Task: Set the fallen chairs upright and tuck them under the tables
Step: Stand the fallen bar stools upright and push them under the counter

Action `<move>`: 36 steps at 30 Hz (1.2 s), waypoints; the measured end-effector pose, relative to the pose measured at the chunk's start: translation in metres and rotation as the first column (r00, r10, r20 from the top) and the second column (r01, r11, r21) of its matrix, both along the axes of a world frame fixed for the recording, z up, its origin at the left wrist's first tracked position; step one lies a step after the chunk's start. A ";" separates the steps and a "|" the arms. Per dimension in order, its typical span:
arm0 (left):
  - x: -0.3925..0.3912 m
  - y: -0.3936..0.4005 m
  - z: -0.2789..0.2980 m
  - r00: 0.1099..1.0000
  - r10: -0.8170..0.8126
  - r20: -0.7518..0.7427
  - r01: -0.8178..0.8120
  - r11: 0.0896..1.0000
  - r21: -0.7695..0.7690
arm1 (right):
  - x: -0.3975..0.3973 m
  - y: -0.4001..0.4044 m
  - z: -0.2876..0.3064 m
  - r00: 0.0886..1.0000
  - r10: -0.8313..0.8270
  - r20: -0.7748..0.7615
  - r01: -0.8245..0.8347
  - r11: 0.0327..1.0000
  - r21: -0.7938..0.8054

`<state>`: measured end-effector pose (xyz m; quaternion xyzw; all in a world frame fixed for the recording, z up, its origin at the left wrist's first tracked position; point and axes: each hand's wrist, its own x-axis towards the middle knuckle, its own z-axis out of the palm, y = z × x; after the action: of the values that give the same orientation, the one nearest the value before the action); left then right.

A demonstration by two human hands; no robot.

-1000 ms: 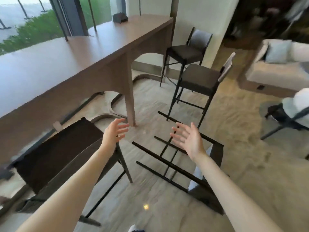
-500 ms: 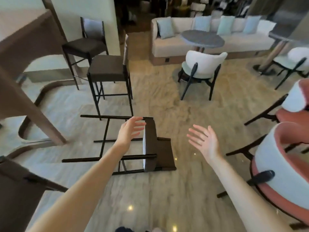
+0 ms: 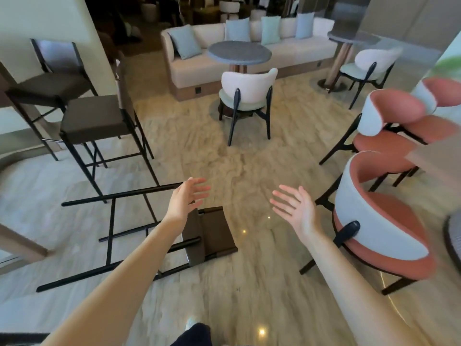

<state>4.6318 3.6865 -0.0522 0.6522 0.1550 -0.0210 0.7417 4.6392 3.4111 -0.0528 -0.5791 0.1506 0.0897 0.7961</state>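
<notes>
Head view: open hands (image 3: 189, 201) above fallen stool (image 3: 209, 236)

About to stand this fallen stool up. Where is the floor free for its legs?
Free: floor right of the fallen bar stool, toward the pink armchair, and ahead toward the white chair. Crowded: left, where two upright bar stools stand at its legs.

The room is evenly and softly lit, bright on the pale floor (image 3: 249, 283), where small glints of overhead lamps shine near the bottom centre, and dim in the far background behind the sofa (image 3: 199, 68). Motion blur smears the pink chairs (image 3: 389, 236) at the right edge, and the wide lens bends the edges.
</notes>
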 end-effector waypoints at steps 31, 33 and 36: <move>0.391 -0.040 -0.032 0.989 -0.144 -0.016 0.143 0.989 -0.036 | 0.329 -0.050 -0.023 0.986 -0.156 -0.055 0.154 0.988 -0.028; 0.412 -0.051 -0.035 0.990 -0.135 -0.030 0.133 0.990 -0.046 | 0.354 -0.061 -0.027 0.986 -0.154 -0.066 0.152 0.988 -0.029; 0.445 -0.069 -0.039 0.993 -0.115 -0.032 0.113 0.993 -0.044 | 0.396 -0.079 -0.032 0.987 -0.135 -0.090 0.133 0.991 -0.030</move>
<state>5.0765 3.6179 -0.0910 0.6437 0.1297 -0.0777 0.7502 5.0351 3.3320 -0.0844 -0.5726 0.2268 0.0607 0.7855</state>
